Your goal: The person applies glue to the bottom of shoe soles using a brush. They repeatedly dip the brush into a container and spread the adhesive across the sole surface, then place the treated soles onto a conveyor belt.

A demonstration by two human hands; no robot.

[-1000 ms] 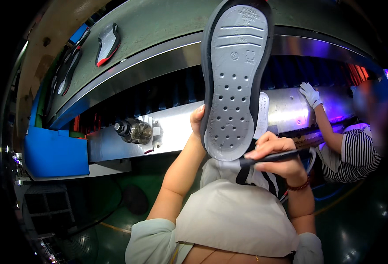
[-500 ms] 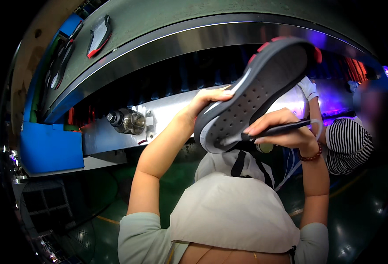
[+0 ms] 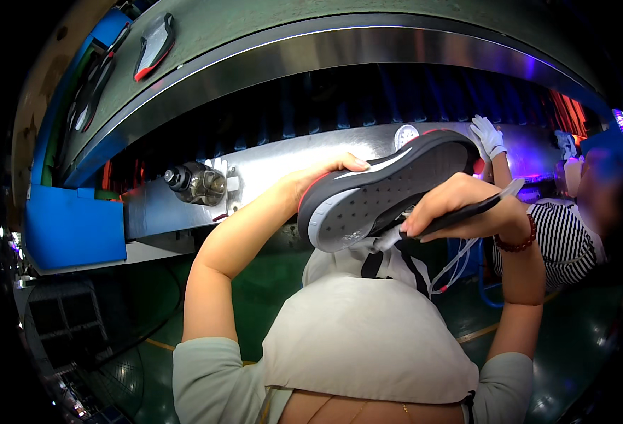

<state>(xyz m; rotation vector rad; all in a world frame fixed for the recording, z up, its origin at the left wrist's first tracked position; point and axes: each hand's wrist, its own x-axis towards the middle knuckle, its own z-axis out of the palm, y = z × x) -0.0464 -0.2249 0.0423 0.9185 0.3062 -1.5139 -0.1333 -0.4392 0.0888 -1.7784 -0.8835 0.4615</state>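
Gripping a grey shoe (image 3: 386, 187) in the left hand (image 3: 318, 180), the right hand (image 3: 460, 208) pinching a black tool (image 3: 467, 212); a steel conveyor (image 3: 269, 169) is curving over green floor (image 3: 269, 283).

Matt rubber shoe sole (image 3: 368, 205), glossy metal rail (image 3: 283, 169)

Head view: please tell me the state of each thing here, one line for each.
Shoe: held up, tilted, sole toward the camera.
Left hand: closed on the shoe's end.
Right hand: closed on a dark tool at the shoe.
Soles: lying on the conveyor.
Gloved hand: raised, a co-worker's.
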